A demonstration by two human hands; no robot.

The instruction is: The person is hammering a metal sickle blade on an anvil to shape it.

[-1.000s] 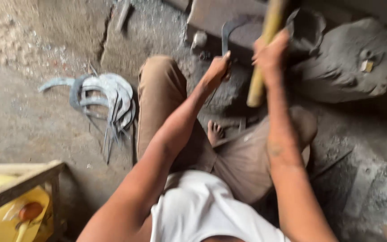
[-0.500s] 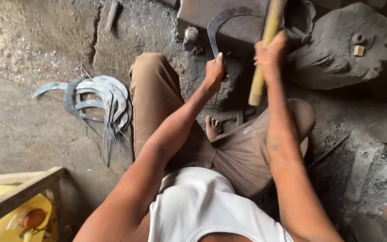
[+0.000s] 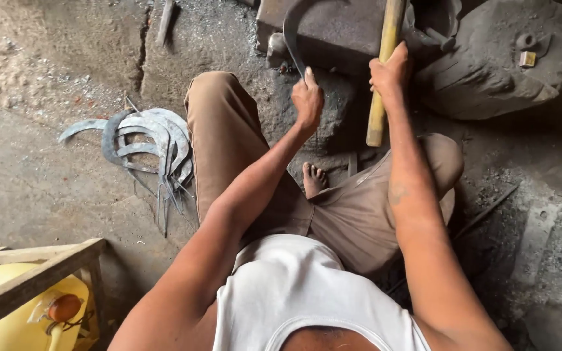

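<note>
No labels, signs or screens show anywhere in this view. The only thing close to a package is a yellow plastic container (image 3: 8, 305) at the bottom left corner, rounded in shape, with an orange-red round cap (image 3: 64, 307) near its lower right side. It sits on the dusty grey floor (image 3: 27, 195) inside a rough wooden frame (image 3: 34, 276), whose bare slats cross over its top, so only part of it is visible. Any marking on it cannot be made out.

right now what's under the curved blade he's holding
The curved blade in the left hand lies on a dark metal block. The block's base is hidden.
</note>
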